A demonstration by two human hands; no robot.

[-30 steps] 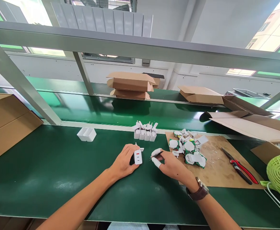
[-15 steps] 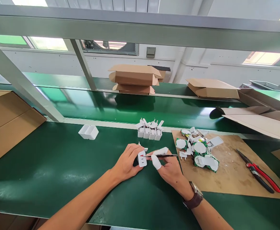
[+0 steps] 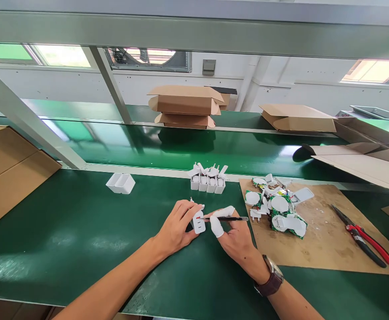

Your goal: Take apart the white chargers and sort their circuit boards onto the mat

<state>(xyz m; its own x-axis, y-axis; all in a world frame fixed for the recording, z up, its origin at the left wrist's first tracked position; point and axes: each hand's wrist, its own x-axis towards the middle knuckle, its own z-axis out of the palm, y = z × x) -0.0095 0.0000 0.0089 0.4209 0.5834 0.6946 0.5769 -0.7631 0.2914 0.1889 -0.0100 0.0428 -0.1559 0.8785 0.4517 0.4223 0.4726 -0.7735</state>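
My left hand is closed around a white charger housing low over the green work surface, its slotted end face turned towards me. A small red spot shows in one slot. In my right hand, white covers sit on the thumb and a finger, which pinch a thin dark pair of tweezers. The tool's tip meets the slotted face beside the red spot; whether it grips anything is too small to tell. Beyond the hands stands a row of several white housings with loose parts sticking up.
White open cases stand at left. Right of my hands, a brown cardboard sheet carries green circuit boards with white parts and red-and-black pliers. Cardboard boxes lie behind, and a large carton stands far left.
The camera view has shifted slightly. Both hands keep their hold, and the charger housing looks tilted a little more, with the tweezers' tip still at its face.
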